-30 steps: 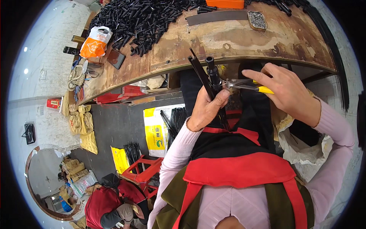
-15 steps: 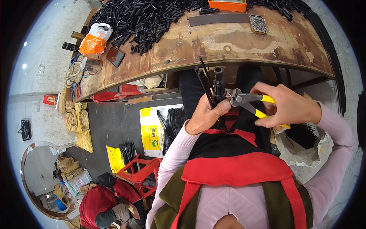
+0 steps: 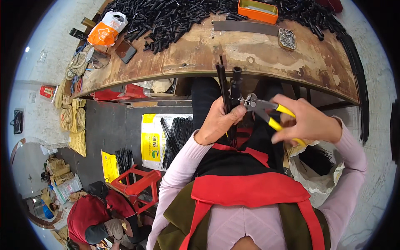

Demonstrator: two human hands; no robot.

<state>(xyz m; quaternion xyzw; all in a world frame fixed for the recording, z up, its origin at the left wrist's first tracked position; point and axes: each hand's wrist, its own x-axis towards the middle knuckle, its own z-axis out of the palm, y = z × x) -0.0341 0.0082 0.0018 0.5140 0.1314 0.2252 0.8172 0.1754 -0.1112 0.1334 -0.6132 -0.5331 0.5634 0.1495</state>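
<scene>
My left hand [image 3: 217, 121] grips a bundle of thin black rods [image 3: 223, 83] together with a black tube [image 3: 236, 85], held upright in front of the bench edge. My right hand [image 3: 310, 123] holds yellow-handled pliers [image 3: 266, 111], their jaws touching the tube just beside my left thumb. Both hands are over my lap, above a red apron.
The worn wooden workbench [image 3: 250, 50] carries a heap of black tubes [image 3: 166, 18], an orange tray [image 3: 258, 10], a small tin of screws [image 3: 287, 38] and an orange bag [image 3: 104, 31]. On the floor lie sacks with black rods [image 3: 175, 133], a red stool [image 3: 137, 183] and a crouching person in red [image 3: 91, 216].
The rods and tube have swung from a leftward tilt to nearly upright. My right hand has come lower with the pliers, staying at the tube.
</scene>
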